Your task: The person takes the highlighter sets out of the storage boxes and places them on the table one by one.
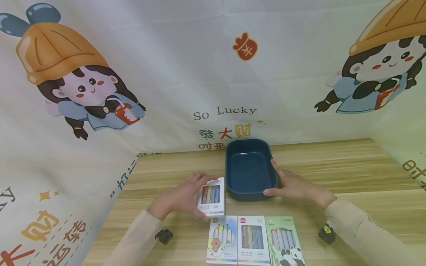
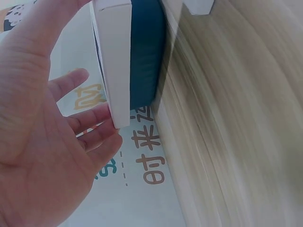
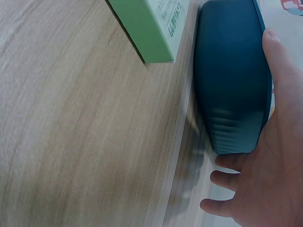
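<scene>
In the head view my left hand (image 1: 183,195) grips a white box of markers (image 1: 211,197) by its left side, thumb at the near end and fingers at the far end. The box stands a little above the wood-grain table and just left of a dark blue bin (image 1: 229,173). My right hand (image 1: 294,186) lies against the bin's right side, thumb at the near right corner and forefinger along the rim. From the right wrist view, the thumb (image 3: 273,47) touches the rim, while the other fingers spread loosely by the bin's ribbed end. Inside the bin only bare walls and floor show.
Three marker boxes lie side by side near the front: a light blue one (image 1: 222,240), a white one (image 1: 251,240) and a green panda one (image 1: 284,240). A printed cloth (image 1: 186,81) hangs behind the table (image 1: 319,166) and along both sides.
</scene>
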A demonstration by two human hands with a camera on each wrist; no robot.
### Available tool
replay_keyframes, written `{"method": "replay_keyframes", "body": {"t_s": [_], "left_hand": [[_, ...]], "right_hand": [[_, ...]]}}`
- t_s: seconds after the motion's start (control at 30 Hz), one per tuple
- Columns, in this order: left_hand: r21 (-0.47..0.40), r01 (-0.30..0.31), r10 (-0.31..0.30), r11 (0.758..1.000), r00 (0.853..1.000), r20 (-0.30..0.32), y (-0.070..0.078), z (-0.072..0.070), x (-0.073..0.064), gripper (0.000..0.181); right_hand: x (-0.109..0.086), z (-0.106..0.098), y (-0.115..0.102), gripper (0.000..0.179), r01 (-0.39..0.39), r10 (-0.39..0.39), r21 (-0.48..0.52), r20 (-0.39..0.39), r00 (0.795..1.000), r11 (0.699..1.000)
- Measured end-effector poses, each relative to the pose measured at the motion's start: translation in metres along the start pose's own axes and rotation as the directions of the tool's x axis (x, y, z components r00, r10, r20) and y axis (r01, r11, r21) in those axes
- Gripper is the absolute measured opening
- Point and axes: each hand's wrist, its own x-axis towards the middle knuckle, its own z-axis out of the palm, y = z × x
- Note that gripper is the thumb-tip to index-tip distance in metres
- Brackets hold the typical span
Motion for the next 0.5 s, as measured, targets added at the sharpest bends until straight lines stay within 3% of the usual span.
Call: {"method": "replay_keyframes", "body": {"t_s": [0.27,0.5], "left_hand": [[-0.006,0.027,-0.027,1.0,1.0,0.014,-0.003,0.003,-0.011,0.116],[0.017,0.001,-0.001,1.0,1.0,0.012,-0.004,0.006,-0.018,0.115]], "right_hand": [[0.002,0.001,0.002,0.117,-0.008,0.008,0.008,0.003,1.0,1.0],[0.001,0.001,0.002,0.117,-0.016,0.016,0.018,0.009,1.0,1.0]]}}
